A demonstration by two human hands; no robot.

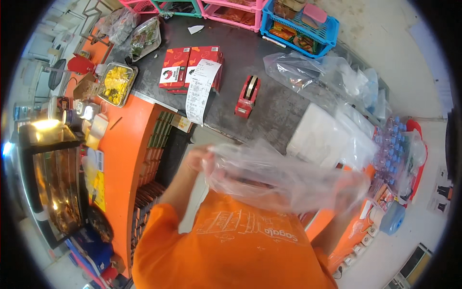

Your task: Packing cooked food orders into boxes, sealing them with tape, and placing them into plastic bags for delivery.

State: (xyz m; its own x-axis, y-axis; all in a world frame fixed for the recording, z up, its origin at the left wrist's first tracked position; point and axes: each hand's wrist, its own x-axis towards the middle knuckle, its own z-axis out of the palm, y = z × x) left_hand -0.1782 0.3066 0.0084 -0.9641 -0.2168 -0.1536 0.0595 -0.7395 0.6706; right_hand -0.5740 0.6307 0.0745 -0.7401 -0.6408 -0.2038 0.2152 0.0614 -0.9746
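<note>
A clear plastic bag (269, 176) is stretched out sideways in front of my orange shirt. At its left end my left hand (198, 159) is closed on the bag's edge. My right hand (347, 191) grips the other end, blurred and partly veiled by the film, so its fingers show poorly. Beyond the bag, on the dark counter (260, 127), stands a red tape dispenser (248, 96). To its left sit two red printed boxes (175, 62) side by side, with a long white receipt (201, 89) lying over the right one and hanging toward the counter's near edge.
A stack of white plastic bags (317, 132) lies at the counter's right. Far back stand a blue basket (327, 36) and pink baskets (236, 21). At the left are a tray of yellow food (117, 84), an orange counter (127, 139) and a lit glass display case (55, 188).
</note>
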